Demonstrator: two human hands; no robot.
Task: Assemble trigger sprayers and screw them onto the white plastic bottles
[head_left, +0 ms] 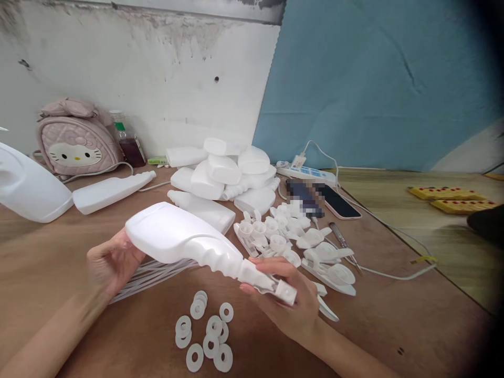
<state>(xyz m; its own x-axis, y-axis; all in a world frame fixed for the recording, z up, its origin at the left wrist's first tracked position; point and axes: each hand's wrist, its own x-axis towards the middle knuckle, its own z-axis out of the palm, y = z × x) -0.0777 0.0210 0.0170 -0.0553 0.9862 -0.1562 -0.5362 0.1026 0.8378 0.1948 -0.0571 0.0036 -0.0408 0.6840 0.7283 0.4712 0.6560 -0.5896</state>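
A white plastic spray bottle lies tilted in the air between my hands, its base to the left and its neck to the right. My left hand is closed around the base end, most of its fingers hidden behind the bottle. At the other end, my right hand grips the white spray head at the neck. Below the bottle, several white ring washers are scattered on the brown table. Thin white tubes lie behind my left hand. Beyond my right hand sit several loose white spray-head parts.
White bottles are piled against the wall, with another lying left. At the far left edge stands a large white bottle. A pink bag, phones, a power strip and a screwdriver occupy the back.
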